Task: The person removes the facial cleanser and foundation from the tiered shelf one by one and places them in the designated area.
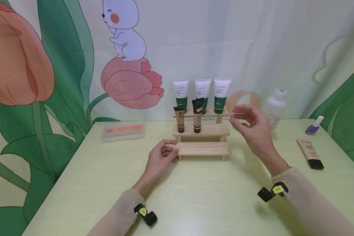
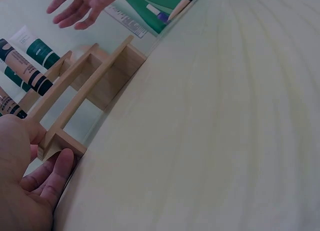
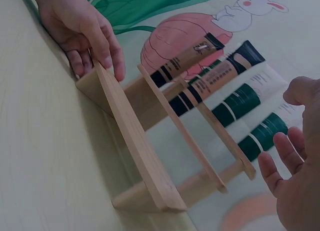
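A three-tier wooden display rack (image 1: 203, 149) stands near the back of the table. My left hand (image 1: 161, 157) grips the left end of its lowest step, thumb and fingers around the edge in the left wrist view. Three white-and-green squeeze tubes (image 1: 223, 95) stand on the top step. On the middle step are a small tan tube (image 1: 180, 120) and a taller black-capped tube (image 1: 197, 116). My right hand (image 1: 255, 131) hovers just right of the rack, fingers loosely bent, holding nothing. In the right wrist view its fingers (image 3: 287, 153) are near the rightmost green tube, apart from it.
A white bottle (image 1: 275, 108) stands behind my right hand, partly hidden. Farther right are a purple nail polish bottle (image 1: 313, 126) and a beige tube with a black cap (image 1: 309, 154), lying flat. A flat translucent case (image 1: 123, 131) lies at the back left. A printed curtain hangs behind.
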The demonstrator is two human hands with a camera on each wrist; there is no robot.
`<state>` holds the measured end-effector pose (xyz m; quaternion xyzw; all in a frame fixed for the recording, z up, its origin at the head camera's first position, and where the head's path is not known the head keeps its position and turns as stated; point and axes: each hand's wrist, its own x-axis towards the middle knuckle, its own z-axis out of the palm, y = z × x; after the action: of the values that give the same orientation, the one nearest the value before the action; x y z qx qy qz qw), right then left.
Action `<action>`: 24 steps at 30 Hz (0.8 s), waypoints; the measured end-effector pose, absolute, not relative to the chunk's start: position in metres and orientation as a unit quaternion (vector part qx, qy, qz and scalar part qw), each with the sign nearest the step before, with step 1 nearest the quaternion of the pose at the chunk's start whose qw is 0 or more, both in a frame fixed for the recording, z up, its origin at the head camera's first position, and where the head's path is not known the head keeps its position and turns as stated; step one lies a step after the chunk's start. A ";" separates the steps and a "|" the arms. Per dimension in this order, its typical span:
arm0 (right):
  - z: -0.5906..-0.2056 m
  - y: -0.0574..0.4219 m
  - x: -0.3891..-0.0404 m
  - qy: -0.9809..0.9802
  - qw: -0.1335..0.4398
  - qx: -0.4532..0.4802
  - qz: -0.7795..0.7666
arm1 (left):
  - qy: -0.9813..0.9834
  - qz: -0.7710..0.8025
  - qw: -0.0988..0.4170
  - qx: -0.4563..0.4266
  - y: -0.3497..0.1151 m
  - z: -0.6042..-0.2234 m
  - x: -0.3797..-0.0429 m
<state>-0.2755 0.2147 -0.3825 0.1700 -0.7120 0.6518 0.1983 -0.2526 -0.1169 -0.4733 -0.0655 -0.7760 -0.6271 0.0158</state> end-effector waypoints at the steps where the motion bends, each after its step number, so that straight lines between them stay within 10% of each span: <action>1: -0.382 0.210 -0.277 -0.715 0.195 0.170 0.649 | -0.776 -0.627 0.016 -0.066 -0.117 -0.473 -0.253; 24: -0.399 0.148 -0.303 -0.713 0.138 0.185 0.662 | -0.777 -0.626 0.016 -0.062 -0.117 -0.474 -0.255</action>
<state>-0.3032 0.1478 -0.3993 0.1851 -0.7127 0.6625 0.1376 -0.2548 -0.1168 -0.4742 -0.0620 -0.7774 -0.6257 0.0163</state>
